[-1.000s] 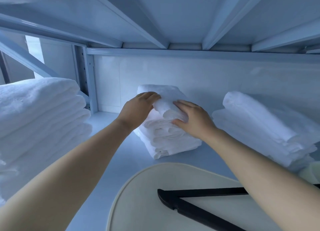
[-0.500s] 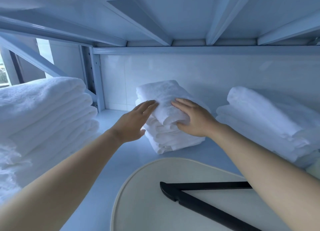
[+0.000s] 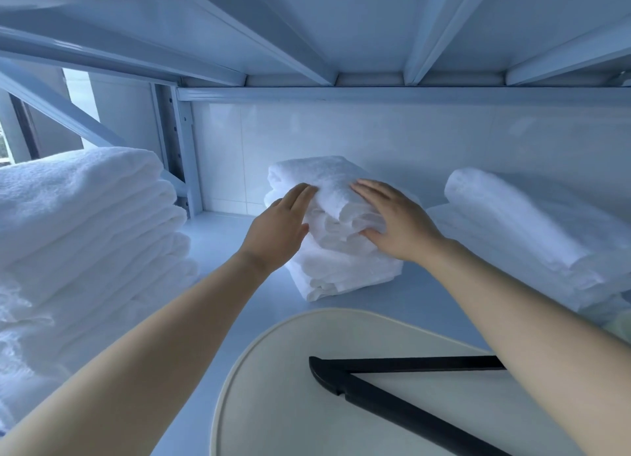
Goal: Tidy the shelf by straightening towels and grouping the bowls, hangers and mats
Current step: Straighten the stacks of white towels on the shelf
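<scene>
A small stack of folded white towels (image 3: 338, 264) sits at the middle back of the pale shelf (image 3: 225, 237). My left hand (image 3: 278, 228) lies flat against the stack's left side, fingers straight. On the right, my right hand (image 3: 397, 221) presses the top towel with straight fingers and the thumb against the front fold. A cream oval mat (image 3: 290, 387) lies at the front, with a black hanger (image 3: 386, 397) on it. Another towel pile (image 3: 78, 223) stands tall on the left, and a looser one (image 3: 519, 230) leans on the right.
The upper shelf's underside with metal ribs (image 3: 307, 46) hangs low over the towels. A perforated upright post (image 3: 177, 148) stands at the back left, before a white tiled wall (image 3: 375, 138). A pale green object (image 3: 623, 329) peeks in at the right edge.
Both hands slid from gripping the top towel to lying flat on the stack's sides. The top towel now sits squarer on the stack, and the view moved slightly closer.
</scene>
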Motion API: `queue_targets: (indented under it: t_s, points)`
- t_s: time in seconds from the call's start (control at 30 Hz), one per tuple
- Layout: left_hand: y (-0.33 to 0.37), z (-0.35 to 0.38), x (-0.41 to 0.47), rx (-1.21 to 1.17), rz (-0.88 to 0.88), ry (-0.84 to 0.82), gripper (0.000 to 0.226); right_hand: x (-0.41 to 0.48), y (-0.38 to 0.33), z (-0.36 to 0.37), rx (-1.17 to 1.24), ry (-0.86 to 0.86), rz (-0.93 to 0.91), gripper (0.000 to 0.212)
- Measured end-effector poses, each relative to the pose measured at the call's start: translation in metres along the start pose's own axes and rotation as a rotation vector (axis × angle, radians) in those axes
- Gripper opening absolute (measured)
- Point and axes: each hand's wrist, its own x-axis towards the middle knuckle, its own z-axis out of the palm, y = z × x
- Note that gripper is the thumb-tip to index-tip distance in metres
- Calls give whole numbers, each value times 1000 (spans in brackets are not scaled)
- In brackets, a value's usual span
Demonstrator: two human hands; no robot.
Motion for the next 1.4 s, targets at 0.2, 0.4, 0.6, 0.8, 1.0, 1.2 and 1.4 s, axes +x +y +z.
queue_targets:
  t_s: [0.2, 0.4, 0.6, 0.8, 1.0, 1.2, 1.4]
  points:
    - [3, 9, -17, 21, 70, -69, 69, -22, 7, 15, 6, -26, -42, 76]
    - [9, 15, -35, -77, 66, -131, 105, -28, 4, 21, -80, -115, -41, 115]
    - [21, 36, -40, -73, -52, -102, 137, -33, 4, 34, -236, -133, -26, 127]
    - [18, 48, -36, -109, 1, -9, 125, -30, 4, 38, -242, 80, -77, 100]
    - [-18, 39, -37, -79, 7, -3, 120, -13, -16, 36, -217, 86, -134, 89]
    - [-46, 26, -39, -15, -44, -22, 129, -9, -21, 33, -241, -3, -106, 92]
    - [-15, 17, -35, 247, 240, 38, 135, -4, -29, 44, -235, -52, -56, 94]
